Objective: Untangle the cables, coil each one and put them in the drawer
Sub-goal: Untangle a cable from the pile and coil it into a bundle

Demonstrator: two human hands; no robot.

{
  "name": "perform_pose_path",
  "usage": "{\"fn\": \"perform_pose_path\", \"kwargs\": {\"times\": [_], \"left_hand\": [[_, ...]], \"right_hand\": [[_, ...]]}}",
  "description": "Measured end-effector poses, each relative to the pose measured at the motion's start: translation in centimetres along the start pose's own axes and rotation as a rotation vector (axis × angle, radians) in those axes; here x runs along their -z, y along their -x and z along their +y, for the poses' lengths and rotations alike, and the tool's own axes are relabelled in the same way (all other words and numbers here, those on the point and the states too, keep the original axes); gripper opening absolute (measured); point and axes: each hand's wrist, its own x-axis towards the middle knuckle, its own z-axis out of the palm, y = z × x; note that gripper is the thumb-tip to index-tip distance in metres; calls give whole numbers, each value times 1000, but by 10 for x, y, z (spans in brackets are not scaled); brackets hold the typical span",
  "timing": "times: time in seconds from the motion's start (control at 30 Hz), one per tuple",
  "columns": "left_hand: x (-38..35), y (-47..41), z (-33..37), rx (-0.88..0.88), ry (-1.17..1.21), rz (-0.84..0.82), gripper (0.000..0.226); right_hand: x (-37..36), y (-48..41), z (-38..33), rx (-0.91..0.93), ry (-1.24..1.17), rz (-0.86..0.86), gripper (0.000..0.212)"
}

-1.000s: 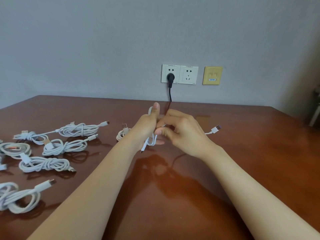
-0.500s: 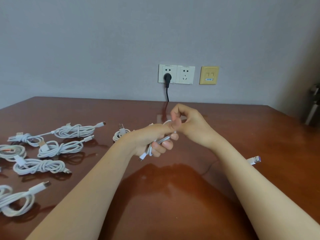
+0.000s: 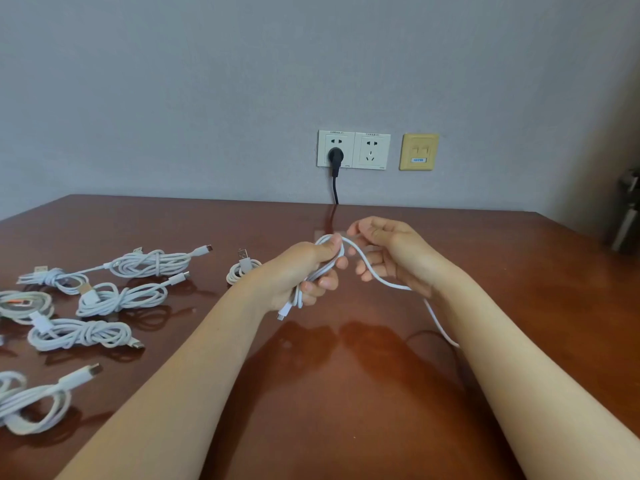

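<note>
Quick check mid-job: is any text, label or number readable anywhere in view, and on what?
Nothing reads clearly.
left wall socket: tiny print along the top edge, too small to read.
right wall socket: same tiny print, unreadable.
yellow wall plate: small blue-and-white label, characters blurred.
coiled cables: no markings show.

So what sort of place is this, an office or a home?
Likely an office or study; I cannot tell which. A polished wooden table stands against a grey wall bearing twin power sockets and a yellowed network jack plate.
</note>
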Motion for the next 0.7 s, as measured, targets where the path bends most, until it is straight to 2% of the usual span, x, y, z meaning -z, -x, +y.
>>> {"fn": "perform_pose_path", "kwargs": {"times": [0.17,0.4,0.5,0.6,0.7], "left_hand": [[2,-5,0,13,47,156,46],[-1,-13,-6,-66,-102,429,38],[2,-15,-6,-114,-12,461,38],[5,-14,-4,-119,169,425,42],[5,-12,-1,-85,230,438,42]], "right_hand": [[-3,4,-1,-58,69,-76,8],[-18,5,0,24,610,-18,14],[-25,6,0,76,802,-85,16],[-30,4,2,167,955,-61,22],[-34,8,0,205,1075,-111,14]]}}
